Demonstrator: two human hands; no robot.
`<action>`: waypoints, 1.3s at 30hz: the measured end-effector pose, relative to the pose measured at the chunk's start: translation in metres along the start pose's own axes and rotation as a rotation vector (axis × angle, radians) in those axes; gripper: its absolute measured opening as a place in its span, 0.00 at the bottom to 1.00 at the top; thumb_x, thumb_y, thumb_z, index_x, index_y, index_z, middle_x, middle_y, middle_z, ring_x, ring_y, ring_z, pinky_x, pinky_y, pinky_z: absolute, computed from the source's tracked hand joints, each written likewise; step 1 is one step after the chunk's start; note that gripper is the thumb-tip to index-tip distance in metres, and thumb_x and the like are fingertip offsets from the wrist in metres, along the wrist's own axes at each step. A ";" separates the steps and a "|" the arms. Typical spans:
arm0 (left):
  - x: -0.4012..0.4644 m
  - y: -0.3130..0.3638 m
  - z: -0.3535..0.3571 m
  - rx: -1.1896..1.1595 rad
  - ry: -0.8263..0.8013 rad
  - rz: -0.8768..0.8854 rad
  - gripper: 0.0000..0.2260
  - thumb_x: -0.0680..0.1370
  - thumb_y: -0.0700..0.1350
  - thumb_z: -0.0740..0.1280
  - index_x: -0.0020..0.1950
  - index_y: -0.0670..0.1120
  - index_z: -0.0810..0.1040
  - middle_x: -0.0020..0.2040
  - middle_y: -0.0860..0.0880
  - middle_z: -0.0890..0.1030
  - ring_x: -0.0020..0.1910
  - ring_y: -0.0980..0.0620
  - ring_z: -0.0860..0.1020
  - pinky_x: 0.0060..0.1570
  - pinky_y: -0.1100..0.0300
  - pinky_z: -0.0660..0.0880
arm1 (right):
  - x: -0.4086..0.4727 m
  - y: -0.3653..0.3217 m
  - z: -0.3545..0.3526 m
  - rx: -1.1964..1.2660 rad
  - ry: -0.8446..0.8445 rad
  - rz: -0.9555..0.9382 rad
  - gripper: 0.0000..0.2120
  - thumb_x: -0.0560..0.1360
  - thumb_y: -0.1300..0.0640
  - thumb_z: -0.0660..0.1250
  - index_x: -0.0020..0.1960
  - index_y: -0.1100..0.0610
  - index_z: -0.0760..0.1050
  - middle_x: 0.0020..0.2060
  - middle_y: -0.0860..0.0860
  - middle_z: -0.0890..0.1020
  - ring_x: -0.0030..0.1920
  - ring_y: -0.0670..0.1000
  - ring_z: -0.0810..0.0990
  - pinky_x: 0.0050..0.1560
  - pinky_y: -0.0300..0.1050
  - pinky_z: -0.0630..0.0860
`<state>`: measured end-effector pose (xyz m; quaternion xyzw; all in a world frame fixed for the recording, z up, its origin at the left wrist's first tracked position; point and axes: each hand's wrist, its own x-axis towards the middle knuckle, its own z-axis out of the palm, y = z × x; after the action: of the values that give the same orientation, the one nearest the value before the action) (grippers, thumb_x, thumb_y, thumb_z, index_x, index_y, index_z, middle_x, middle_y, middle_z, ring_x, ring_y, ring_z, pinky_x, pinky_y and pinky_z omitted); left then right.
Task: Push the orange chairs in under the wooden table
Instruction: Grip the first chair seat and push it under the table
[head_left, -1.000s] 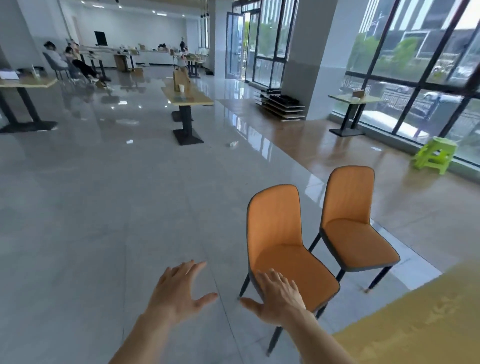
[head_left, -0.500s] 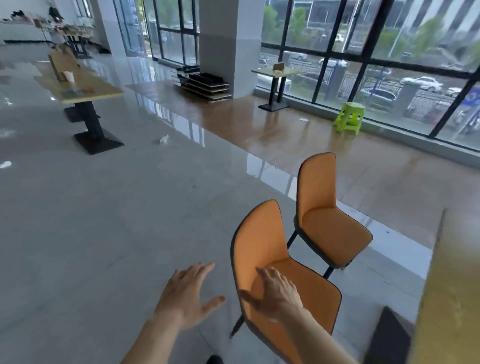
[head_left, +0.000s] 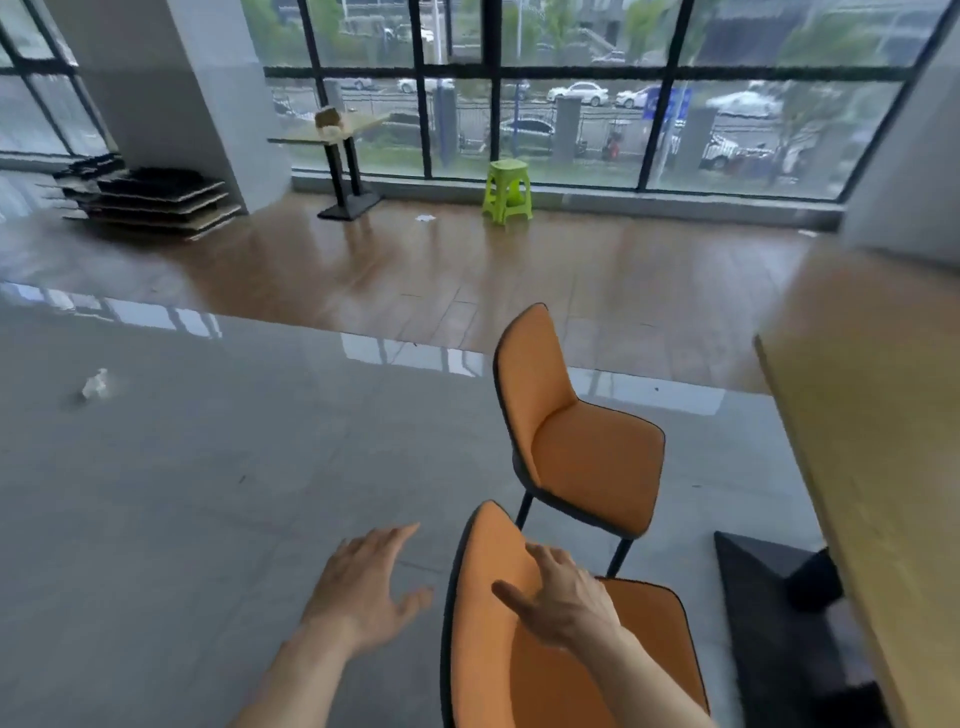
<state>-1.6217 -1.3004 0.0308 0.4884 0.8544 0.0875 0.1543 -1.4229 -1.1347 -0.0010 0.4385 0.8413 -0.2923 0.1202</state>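
- The right hand (head_left: 563, 603) is open, fingers spread and thumb out to the left. It is over the inner face of the near chair's backrest, just below the top edge. Whether the palm touches the upholstery cannot be told. It grips nothing.
- The left hand (head_left: 366, 584) is open, fingers loosely spread, palm down. It is over the grey floor (head_left: 208, 493), just left of the near chair's backrest edge, and touches nothing.
- Chairs: two, both orange with dark edging.
- The near chair (head_left: 488, 649) is at the bottom of the view, directly in front of the person, seat pointing right toward the table.
- The far chair (head_left: 587, 447) stands just beyond the near one, on dark legs, seat also pointing right. The two chairs are close but not touching.
- Both chairs stand left of the table (head_left: 872, 415), clear of its edge; neither seat is under the top.
- The table base (head_left: 779, 597) is a dark plate on the floor, below the top and right of the near chair.
- Other items: one green stool (head_left: 506, 192) by the window, one small pedestal table (head_left: 337, 135) left of it, one stack of boards (head_left: 150, 200) against the pillar.
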 end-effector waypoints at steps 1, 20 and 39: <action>0.029 0.001 -0.005 0.013 -0.032 0.057 0.39 0.69 0.73 0.56 0.77 0.59 0.53 0.75 0.54 0.63 0.72 0.49 0.62 0.71 0.53 0.57 | 0.011 0.003 -0.007 0.043 0.042 0.048 0.43 0.70 0.22 0.56 0.77 0.45 0.56 0.74 0.51 0.67 0.69 0.58 0.71 0.66 0.58 0.70; 0.265 0.067 0.046 0.121 -0.698 1.059 0.37 0.71 0.72 0.60 0.75 0.64 0.52 0.76 0.59 0.59 0.73 0.51 0.58 0.71 0.47 0.61 | -0.006 -0.060 0.067 0.690 0.342 1.198 0.44 0.68 0.22 0.54 0.78 0.42 0.53 0.79 0.49 0.60 0.75 0.54 0.63 0.73 0.57 0.66; 0.238 0.004 0.031 0.359 -0.679 1.600 0.42 0.66 0.73 0.65 0.75 0.65 0.50 0.77 0.57 0.58 0.75 0.49 0.57 0.73 0.45 0.58 | 0.002 -0.215 0.155 0.645 0.574 1.397 0.45 0.70 0.26 0.63 0.79 0.47 0.55 0.75 0.51 0.65 0.75 0.55 0.60 0.75 0.55 0.60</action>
<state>-1.7212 -1.0932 -0.0396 0.9558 0.1659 -0.1159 0.2131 -1.6065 -1.3219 -0.0429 0.9320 0.2469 -0.2538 -0.0775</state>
